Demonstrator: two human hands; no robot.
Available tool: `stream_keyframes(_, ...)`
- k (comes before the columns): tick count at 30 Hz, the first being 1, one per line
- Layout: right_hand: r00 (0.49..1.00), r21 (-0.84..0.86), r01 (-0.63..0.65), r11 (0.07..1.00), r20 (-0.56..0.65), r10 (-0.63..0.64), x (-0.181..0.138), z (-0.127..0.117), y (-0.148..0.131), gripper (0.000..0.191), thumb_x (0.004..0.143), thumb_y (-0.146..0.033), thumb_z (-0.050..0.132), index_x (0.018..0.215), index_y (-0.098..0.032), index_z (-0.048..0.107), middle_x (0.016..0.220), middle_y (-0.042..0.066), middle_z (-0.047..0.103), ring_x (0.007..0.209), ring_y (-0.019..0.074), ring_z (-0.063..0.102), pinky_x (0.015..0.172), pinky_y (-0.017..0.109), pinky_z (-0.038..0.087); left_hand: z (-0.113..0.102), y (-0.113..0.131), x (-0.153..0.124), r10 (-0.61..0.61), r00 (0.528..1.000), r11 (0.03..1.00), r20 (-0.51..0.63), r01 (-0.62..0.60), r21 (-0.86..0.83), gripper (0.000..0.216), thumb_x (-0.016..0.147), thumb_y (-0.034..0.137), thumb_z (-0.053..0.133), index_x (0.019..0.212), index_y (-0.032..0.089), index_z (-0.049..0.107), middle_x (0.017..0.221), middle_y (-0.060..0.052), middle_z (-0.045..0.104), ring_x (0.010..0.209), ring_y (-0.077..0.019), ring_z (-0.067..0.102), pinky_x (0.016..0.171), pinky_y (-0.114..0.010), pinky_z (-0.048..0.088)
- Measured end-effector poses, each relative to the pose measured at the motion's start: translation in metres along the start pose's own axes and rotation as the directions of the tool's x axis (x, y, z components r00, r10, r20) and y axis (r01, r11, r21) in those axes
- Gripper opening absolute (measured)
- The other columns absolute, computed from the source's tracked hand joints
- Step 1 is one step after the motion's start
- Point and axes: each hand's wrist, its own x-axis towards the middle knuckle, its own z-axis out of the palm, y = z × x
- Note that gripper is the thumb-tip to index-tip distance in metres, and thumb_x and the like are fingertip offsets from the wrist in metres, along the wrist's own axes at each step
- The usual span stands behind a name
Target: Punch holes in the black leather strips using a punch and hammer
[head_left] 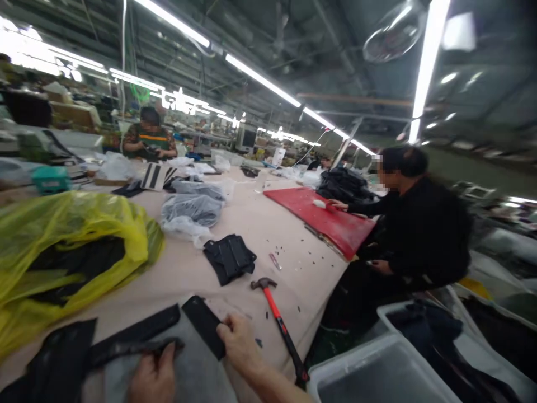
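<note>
Pinching black fabric panel (203, 324) with right hand (240, 342), thumb closed, at 6 o'clock; gripping black strip (121, 351) with curled left hand (153, 376) over grey sheet (197, 372). Keep panel flat, edges squared; mind hammer (279, 322) at 5 o'clock.

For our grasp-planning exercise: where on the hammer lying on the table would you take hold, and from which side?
Take the hammer by its black handle end, coming from the near table edge: it lies flat, head pointing away, handle end nearest.
</note>
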Motion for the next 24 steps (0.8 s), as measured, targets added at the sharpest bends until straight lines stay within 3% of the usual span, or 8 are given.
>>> stream_keyframes(2,0.994,0.007,0.013,1.0,0.105,-0.014,-0.018,-0.003,0.016,0.013,0.083,-0.022,0.049,0.078,-0.02,0.061,0.071,0.001,0.062,0.067,0.0173,0.059,0.058,0.026,0.042,-0.01,0.011,-0.008,0.032,0.999,0.999,0.02,-0.032,-0.009,0.029,0.075,0.049,0.05,0.072,0.023,0.064,0.074,-0.009,0.073,0.079,-0.0336,0.068,0.067,-0.042,0.052)
stream_keyframes(5,0.977,0.051,0.032,0.998,0.207,-0.042,-0.033,-0.001,0.03,0.024,0.084,-0.021,0.048,0.103,-0.019,0.062,0.073,0.001,0.063,0.067,0.0175,0.06,0.062,0.026,0.044,-0.011,0.02,-0.012,0.07,0.997,0.996,-0.037,-0.072,-0.062,0.033,0.076,0.049,0.051,0.075,0.019,0.065,0.076,-0.011,0.073,0.077,-0.0301,0.069,0.068,-0.038,0.051)
stream_keyframes(9,0.97,-0.094,0.202,0.975,0.154,-0.187,-0.04,0.004,0.036,0.039,0.085,-0.015,0.046,0.122,-0.017,0.058,0.082,0.004,0.069,0.079,0.0189,0.065,0.075,0.027,0.045,-0.009,0.018,-0.015,0.102,0.993,0.993,-0.057,-0.105,-0.049,0.032,0.078,0.048,0.052,0.077,0.019,0.065,0.076,-0.01,0.073,0.075,-0.0278,0.068,0.068,-0.036,0.049)
stream_keyframes(13,0.97,-0.274,0.236,0.932,0.118,-0.211,-0.022,-0.006,0.03,0.034,0.092,-0.014,0.037,0.111,-0.017,0.065,0.088,0.007,0.073,0.084,0.0176,0.067,0.076,0.025,0.043,-0.01,0.017,-0.015,0.132,0.991,0.991,-0.026,-0.133,-0.023,0.032,0.077,0.048,0.053,0.077,0.018,0.064,0.076,-0.011,0.073,0.076,-0.029,0.068,0.069,-0.037,0.05)
stream_keyframes(18,0.984,-0.357,0.177,0.917,0.092,-0.154,0.006,-0.029,0.019,0.031,0.096,-0.031,0.044,0.082,-0.017,0.068,0.081,0.011,0.071,0.08,0.0223,0.065,0.072,0.03,0.04,-0.01,0.022,-0.018,0.132,0.991,0.991,-0.007,-0.132,-0.037,0.029,0.078,0.045,0.053,0.08,0.019,0.064,0.079,-0.009,0.072,0.078,-0.0269,0.067,0.073,-0.036,0.049)
stream_keyframes(21,0.97,-0.352,0.236,0.906,0.144,-0.197,-0.003,-0.028,0.013,0.027,0.095,-0.039,0.049,0.091,-0.02,0.068,0.088,0.008,0.07,0.087,0.0203,0.064,0.075,0.029,0.039,-0.01,0.024,-0.02,0.126,0.992,0.99,-0.001,-0.126,-0.062,0.029,0.079,0.044,0.053,0.081,0.018,0.065,0.08,-0.008,0.072,0.079,-0.0256,0.066,0.073,-0.035,0.05)
stream_keyframes(24,0.906,-0.322,0.417,0.85,0.223,-0.36,-0.025,-0.016,0.009,0.023,0.09,-0.038,0.06,0.108,-0.024,0.064,0.102,0.004,0.066,0.095,0.0187,0.06,0.081,0.027,0.039,-0.01,0.024,-0.02,0.129,0.992,0.991,0.011,-0.128,-0.046,0.03,0.079,0.044,0.054,0.081,0.017,0.065,0.078,-0.008,0.071,0.076,-0.0249,0.065,0.071,-0.034,0.049)
